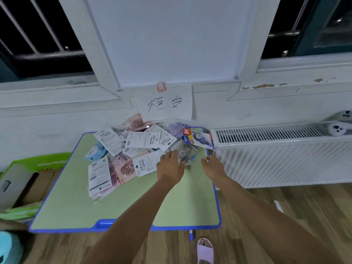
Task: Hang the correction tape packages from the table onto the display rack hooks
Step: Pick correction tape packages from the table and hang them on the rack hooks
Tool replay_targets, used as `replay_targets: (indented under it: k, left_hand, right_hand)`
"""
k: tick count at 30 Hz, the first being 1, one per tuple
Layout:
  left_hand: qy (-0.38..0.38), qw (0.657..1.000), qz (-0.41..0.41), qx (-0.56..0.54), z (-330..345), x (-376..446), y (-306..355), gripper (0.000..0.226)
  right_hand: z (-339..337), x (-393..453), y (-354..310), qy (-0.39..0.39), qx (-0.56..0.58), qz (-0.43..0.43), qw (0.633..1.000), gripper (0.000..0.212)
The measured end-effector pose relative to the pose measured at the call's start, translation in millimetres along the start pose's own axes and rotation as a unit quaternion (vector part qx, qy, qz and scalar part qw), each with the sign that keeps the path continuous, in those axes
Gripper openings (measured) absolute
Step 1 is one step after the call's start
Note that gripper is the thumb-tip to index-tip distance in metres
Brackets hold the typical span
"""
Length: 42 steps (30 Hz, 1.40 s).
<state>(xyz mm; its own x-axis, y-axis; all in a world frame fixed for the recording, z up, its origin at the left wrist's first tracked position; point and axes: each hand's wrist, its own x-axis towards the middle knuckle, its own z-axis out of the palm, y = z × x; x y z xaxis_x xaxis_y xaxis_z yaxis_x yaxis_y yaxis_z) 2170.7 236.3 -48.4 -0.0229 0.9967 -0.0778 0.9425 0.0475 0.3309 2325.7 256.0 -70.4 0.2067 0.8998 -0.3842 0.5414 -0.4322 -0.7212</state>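
Note:
Several correction tape packages (pixel 141 141) lie in a loose pile on the far half of a green table with a blue rim (pixel 133 206). Most lie with their white printed backs up; a blue and yellow one (pixel 198 139) sits at the pile's right end. My left hand (pixel 170 164) reaches into the right side of the pile, its fingers closing on a blurred clear package (pixel 185 154). My right hand (pixel 213 166) hovers beside it near the table's right edge, fingers loosely curled and holding nothing. No display rack is in view.
A white radiator (pixel 285 155) stands close against the table's right side, with plush toys (pixel 339 128) on top. An open cardboard box (pixel 28 180) sits left of the table. A handwritten paper sign (pixel 165 105) hangs on the wall behind. A slippered foot (pixel 204 248) stands on the wooden floor.

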Motion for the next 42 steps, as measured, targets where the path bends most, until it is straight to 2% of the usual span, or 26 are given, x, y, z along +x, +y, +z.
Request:
replay_targets:
  k: [9, 13, 17, 21, 27, 33, 36, 42]
  left_hand:
    - [-0.009, 0.998, -0.048, 0.029, 14.8, 105.0, -0.1, 0.051]
    - [-0.004, 0.996, -0.083, 0.032, 21.0, 129.1, 1.3, 0.063]
    - [-0.031, 0.987, -0.154, 0.042, 25.7, 139.2, -8.7, 0.071]
    - [-0.039, 0.983, -0.175, 0.039, 28.6, 139.5, -17.7, 0.073]
    - [-0.029, 0.985, -0.164, 0.050, 28.0, 138.0, -23.0, 0.073]
    - [-0.010, 0.987, -0.148, 0.068, 20.5, 124.6, -29.2, 0.059]
    - [0.012, 0.987, -0.136, 0.084, 9.6, 116.0, -40.0, 0.050]
    - [0.109, 0.985, -0.117, 0.061, -16.4, 99.9, -50.6, 0.053]
  right_hand:
    - [9.6, 107.5, -22.7, 0.020, 0.072, 0.123, 0.990, 0.054]
    - [15.2, 134.5, -26.7, 0.036, 0.122, 0.164, 0.978, 0.058]
    - [22.4, 149.0, -29.9, 0.029, 0.065, 0.174, 0.982, 0.076]
    - [25.7, 152.2, -29.2, -0.004, -0.006, 0.137, 0.990, 0.082]
    - [23.0, 152.0, -27.3, -0.016, -0.033, 0.101, 0.994, 0.066]
    - [33.0, 137.1, -44.7, 0.000, -0.029, 0.022, 0.999, 0.056]
    - [38.8, 125.2, -57.2, 0.005, 0.008, 0.020, 1.000, 0.052]
    - [35.1, 100.3, -59.3, 0.069, 0.031, -0.026, 0.997, 0.048]
